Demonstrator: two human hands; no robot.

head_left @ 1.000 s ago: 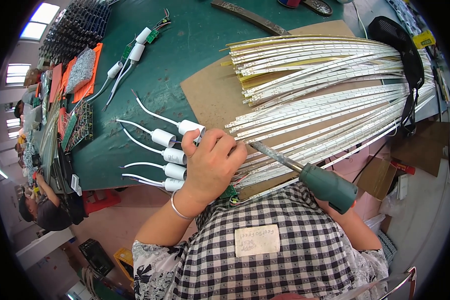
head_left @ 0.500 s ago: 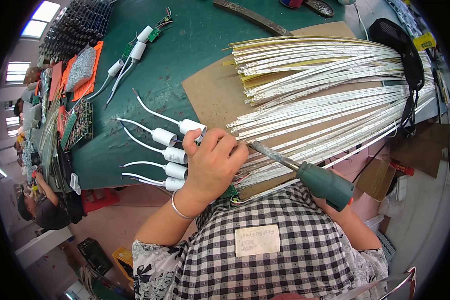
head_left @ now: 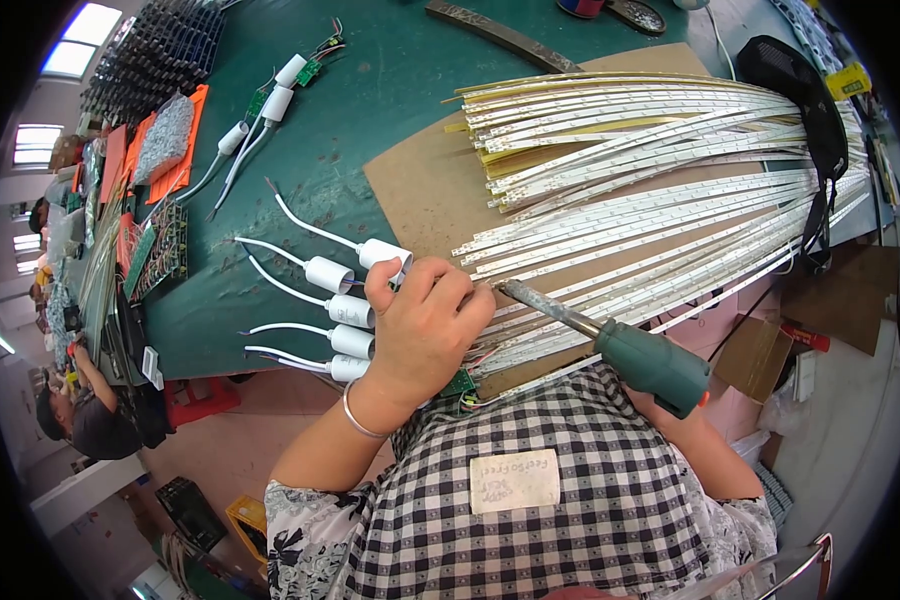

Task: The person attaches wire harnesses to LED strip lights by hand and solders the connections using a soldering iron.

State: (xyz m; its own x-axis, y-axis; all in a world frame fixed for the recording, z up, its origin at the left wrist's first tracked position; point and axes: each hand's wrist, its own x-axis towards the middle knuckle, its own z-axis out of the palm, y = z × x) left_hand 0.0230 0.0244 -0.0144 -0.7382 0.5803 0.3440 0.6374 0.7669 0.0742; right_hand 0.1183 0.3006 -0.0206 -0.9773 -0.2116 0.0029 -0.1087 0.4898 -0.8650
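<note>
My left hand (head_left: 430, 325) is closed, fingers curled in a pinch over the near left ends of white LED strips (head_left: 610, 240); whatever it pinches is hidden under the fingers. A green soldering iron (head_left: 652, 370) is in my right hand (head_left: 658, 408), which is mostly hidden behind the handle. The iron's metal tip reaches left to the left fingertips at the strip ends. White cylindrical end caps with wires (head_left: 350, 312) lie in a column beside my left hand. By my left wrist, a small green circuit board (head_left: 460, 382) shows at the table edge.
Under the strips is a brown board (head_left: 410, 180) on the green table (head_left: 300, 180). More wired caps (head_left: 275, 102) lie farther back. A dark metal bar (head_left: 505, 38) is at the far side, and a black mesh strap (head_left: 820, 140) crosses the strips. Another person (head_left: 95, 410) sits at left.
The soldering iron's handle has shifted very slightly. Both hands otherwise keep their places, the left fingers still pinched at the strip ends.
</note>
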